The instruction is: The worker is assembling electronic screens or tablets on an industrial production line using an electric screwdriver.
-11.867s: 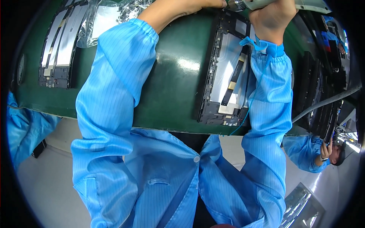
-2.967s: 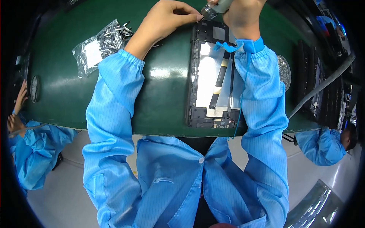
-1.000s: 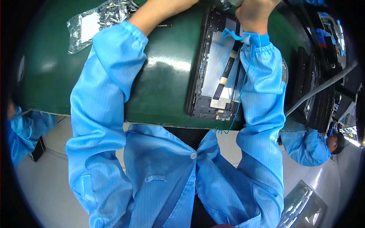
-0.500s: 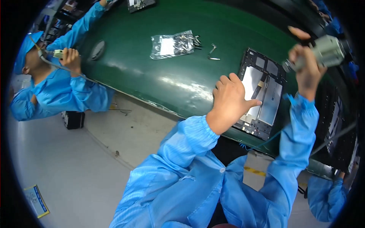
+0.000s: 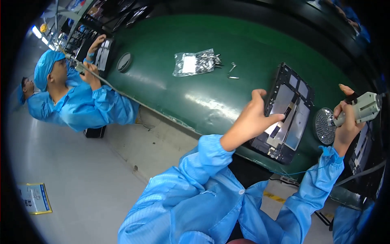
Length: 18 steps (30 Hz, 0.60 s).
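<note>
My right hand is wrapped round a pale grey-green electric screwdriver. Its tip reaches to a round dish of small metal screws. Left of the dish lies a flat black device housing with silver plates and a dark strip inside. My left hand is at its left edge, with the thumb over the face and the fingers curled along the side. How far the fingers reach under the edge is hidden.
On the green table lie a clear bag of small metal parts, two loose small metal pieces and a round dish. A co-worker works at the left. Another dark housing is at the right.
The screwdriver has moved away from the housing to the dish of screws, now in sight. My left hand has turned and closed along the housing's left edge. The view has shifted.
</note>
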Each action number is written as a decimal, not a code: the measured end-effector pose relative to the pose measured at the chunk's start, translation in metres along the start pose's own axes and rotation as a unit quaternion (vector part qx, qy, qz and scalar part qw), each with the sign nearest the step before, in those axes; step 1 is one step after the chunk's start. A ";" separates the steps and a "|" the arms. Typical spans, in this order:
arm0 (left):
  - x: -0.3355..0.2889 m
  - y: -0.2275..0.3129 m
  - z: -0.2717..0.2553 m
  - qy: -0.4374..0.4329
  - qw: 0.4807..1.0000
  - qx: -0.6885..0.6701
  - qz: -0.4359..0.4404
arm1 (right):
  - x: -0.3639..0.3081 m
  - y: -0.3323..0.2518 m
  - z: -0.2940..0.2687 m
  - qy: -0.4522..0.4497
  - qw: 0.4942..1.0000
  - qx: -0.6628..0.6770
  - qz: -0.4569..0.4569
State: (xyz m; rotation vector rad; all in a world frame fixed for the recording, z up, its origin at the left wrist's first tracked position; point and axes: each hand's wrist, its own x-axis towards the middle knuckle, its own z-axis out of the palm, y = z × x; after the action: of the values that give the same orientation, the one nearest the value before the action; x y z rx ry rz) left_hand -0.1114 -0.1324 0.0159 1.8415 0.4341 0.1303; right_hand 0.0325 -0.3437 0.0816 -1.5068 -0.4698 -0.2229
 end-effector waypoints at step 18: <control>0.449 -0.045 -0.129 -0.032 0.998 0.056 -0.024 | 0.019 0.019 -0.017 0.051 0.977 -0.123 -0.165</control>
State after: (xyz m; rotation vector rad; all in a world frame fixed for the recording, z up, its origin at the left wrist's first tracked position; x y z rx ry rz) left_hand 0.2537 0.1560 -0.0436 1.9381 0.4481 0.0135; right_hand 0.0600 -0.3570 0.0722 -1.6425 -0.6259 -0.6360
